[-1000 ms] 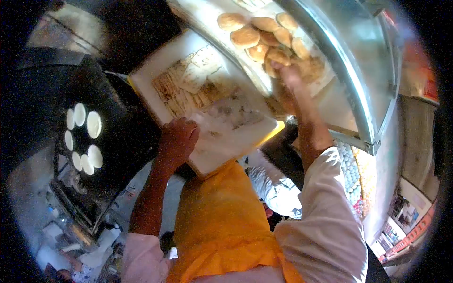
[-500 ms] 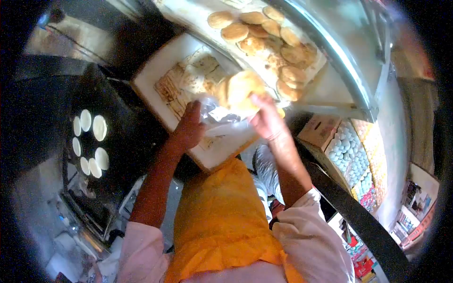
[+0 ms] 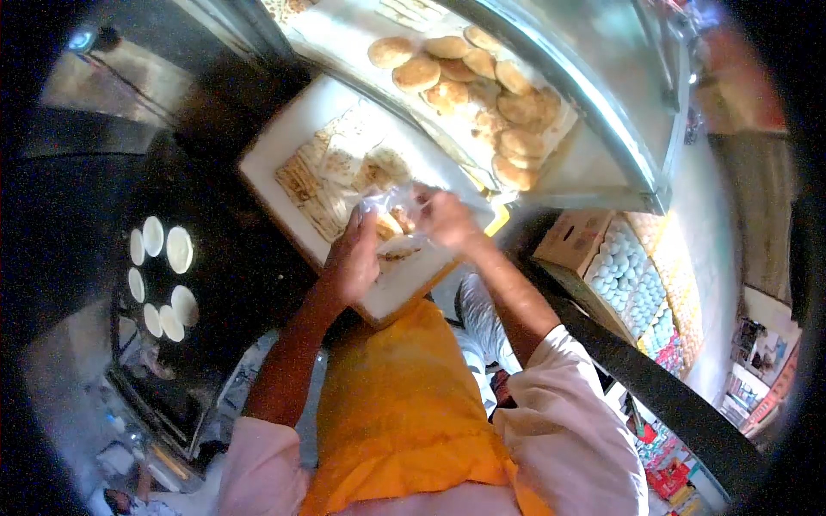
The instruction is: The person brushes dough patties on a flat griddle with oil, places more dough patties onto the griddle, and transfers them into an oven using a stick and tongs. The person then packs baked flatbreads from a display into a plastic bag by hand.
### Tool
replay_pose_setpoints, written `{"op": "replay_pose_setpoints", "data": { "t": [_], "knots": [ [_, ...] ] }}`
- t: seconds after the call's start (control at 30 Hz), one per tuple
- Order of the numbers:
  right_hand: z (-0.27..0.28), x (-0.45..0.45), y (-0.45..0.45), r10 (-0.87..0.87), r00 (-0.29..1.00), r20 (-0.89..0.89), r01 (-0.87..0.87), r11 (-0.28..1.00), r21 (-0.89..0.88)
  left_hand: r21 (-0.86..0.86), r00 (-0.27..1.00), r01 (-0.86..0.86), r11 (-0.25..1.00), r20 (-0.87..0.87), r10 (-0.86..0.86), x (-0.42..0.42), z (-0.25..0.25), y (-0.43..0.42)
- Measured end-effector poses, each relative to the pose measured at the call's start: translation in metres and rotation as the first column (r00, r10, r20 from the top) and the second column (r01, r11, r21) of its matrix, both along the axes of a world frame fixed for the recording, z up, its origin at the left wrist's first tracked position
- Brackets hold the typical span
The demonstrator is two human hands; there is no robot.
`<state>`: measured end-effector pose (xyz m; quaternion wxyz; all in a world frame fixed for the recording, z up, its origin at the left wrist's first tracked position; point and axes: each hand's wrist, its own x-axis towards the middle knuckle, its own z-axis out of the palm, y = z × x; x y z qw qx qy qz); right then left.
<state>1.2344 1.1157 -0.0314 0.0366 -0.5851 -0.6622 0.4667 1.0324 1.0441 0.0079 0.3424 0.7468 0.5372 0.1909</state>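
A clear plastic bag (image 3: pixel 397 205) with browned flatbread (image 3: pixel 391 224) inside hangs between my hands above a white box (image 3: pixel 267 159). My left hand (image 3: pixel 353 258) grips the bag's left side with closed fingers. On the other side my right hand (image 3: pixel 447 219) has its fingers closed at the bag's upper edge, partly blurred. Beneath the bag, flat folded breads (image 3: pixel 311 185) with brown spots lie in the box. Beyond it, several round golden breads (image 3: pixel 416 74) are piled on a lit display shelf.
Pale dough rounds (image 3: pixel 179 249) rest on a dark griddle (image 3: pixel 224 284) at the left. A curved glass case (image 3: pixel 615 142) borders the shelf. To the right, a cardboard carton (image 3: pixel 570 241) stands beside stacked pale eggs (image 3: pixel 621 267).
The round bread that my right hand held over the bag is now inside it. My right hand has shifted left and closed on the bag's edge.
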Motion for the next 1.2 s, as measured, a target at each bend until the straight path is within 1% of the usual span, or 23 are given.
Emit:
{"op": "replay_pose_setpoints", "data": {
  "t": [0.03,0.07,0.1,0.13,0.17,0.2,0.23,0.27,0.33,0.43,0.57,0.63,0.67,0.7,0.73,0.8,0.83,0.87,0.93,1.0,1.07,1.13,1.2],
  "knots": [
    [-0.011,0.009,0.011,-0.201,0.96,-0.195,0.214,0.976,0.05,-0.111,0.999,-0.029,0.993,-0.038,0.025,0.0,-0.009,-0.004],
    [-0.019,0.016,0.03,-0.368,0.906,-0.21,0.38,0.925,0.021,-0.219,0.996,-0.062,0.974,-0.079,0.046,0.0,-0.015,-0.005],
    [-0.007,0.021,0.047,-0.487,0.82,-0.301,0.509,0.861,-0.008,-0.287,0.994,-0.112,0.951,-0.018,0.111,0.002,-0.009,-0.003],
    [-0.044,0.037,0.075,-0.535,0.81,-0.24,0.565,0.821,0.077,-0.353,0.982,-0.158,0.922,0.038,0.183,0.004,-0.004,0.0],
    [-0.055,0.047,0.096,-0.544,0.81,-0.221,0.584,0.783,0.213,-0.189,0.987,-0.145,0.971,0.042,0.156,0.004,0.001,-0.002],
    [-0.065,0.053,0.116,-0.657,0.717,-0.233,0.685,0.726,0.059,-0.018,0.991,-0.129,0.992,0.038,0.129,0.003,0.002,0.001],
    [-0.081,0.063,0.14,-0.755,0.619,-0.219,0.746,0.651,-0.136,-0.13,0.987,-0.159,0.979,-0.007,0.159,0.0,-0.001,0.001],
    [-0.131,0.093,0.171,-0.6,0.8,0.002,0.6,0.8,0.017,-0.132,0.985,-0.17,0.977,-0.012,0.169,-0.004,-0.009,0.002],
    [-0.11,0.08,0.185,-0.723,0.671,-0.162,0.695,0.69,-0.202,-0.157,0.972,-0.223,0.962,0.033,0.231,-0.011,-0.023,0.003],
    [-0.101,0.062,0.207,-0.754,0.6,-0.267,0.681,0.656,-0.325,-0.184,0.969,-0.248,0.951,-0.062,0.241,-0.014,-0.015,0.008],
    [-0.082,0.037,0.22,-0.773,0.513,-0.374,0.606,0.634,-0.48,-0.348,0.949,-0.298,0.889,-0.004,0.316,-0.014,-0.03,0.004],
    [-0.029,0.006,0.204,-0.819,0.418,-0.393,0.597,0.574,-0.561,-0.162,0.963,-0.266,0.95,-0.09,0.254,-0.015,-0.048,-0.004],
    [-0.009,-0.007,0.197,-0.852,0.349,-0.39,0.611,0.522,-0.595,-0.165,0.962,-0.268,0.949,-0.093,0.255,-0.015,-0.044,-0.003],
    [-0.024,-0.006,0.201,-0.814,0.339,-0.472,0.492,0.581,-0.649,-0.222,0.963,-0.265,0.939,-0.1,0.248,-0.014,-0.037,0.0],
    [-0.038,-0.008,0.207,-0.814,0.339,-0.471,0.488,0.58,-0.652,-0.276,0.964,-0.262,0.925,-0.109,0.241,-0.015,-0.034,0.001],
    [-0.05,-0.014,0.218,-0.749,0.346,-0.565,0.418,0.662,-0.622,-0.298,0.962,-0.274,0.914,-0.073,0.265,-0.016,-0.043,-0.003],
    [-0.055,-0.016,0.226,-0.816,0.383,-0.434,0.555,0.579,-0.598,-0.317,0.958,-0.281,0.906,-0.032,0.286,-0.016,-0.046,-0.004],
    [-0.062,-0.017,0.233,-0.815,0.383,-0.434,0.553,0.579,-0.599,-0.317,0.957,-0.283,0.905,-0.034,0.287,-0.016,-0.044,-0.002],
    [-0.081,-0.018,0.242,-0.787,0.48,-0.389,0.461,0.603,-0.651,-0.235,0.959,-0.276,0.932,-0.006,0.282,-0.015,-0.034,0.003],
    [-0.083,-0.021,0.238,-0.807,0.43,-0.405,0.442,0.579,-0.685,-0.302,0.939,-0.319,0.899,0.03,0.343,-0.011,-0.017,0.009],
    [-0.086,-0.022,0.234,-0.868,0.303,-0.394,0.49,0.497,-0.717,-0.373,0.909,-0.36,0.855,0.065,0.411,-0.009,-0.014,0.012],
    [-0.084,-0.018,0.231,-0.873,0.3,-0.385,0.495,0.488,-0.719,-0.288,0.937,-0.338,0.896,-0.013,0.349,-0.011,-0.016,0.011],
    [-0.064,-0.014,0.22,-0.863,0.357,-0.356,0.552,0.503,-0.666,-0.294,0.942,-0.321,0.9,-0.002,0.335,-0.013,-0.014,0.011]
  ]
}}
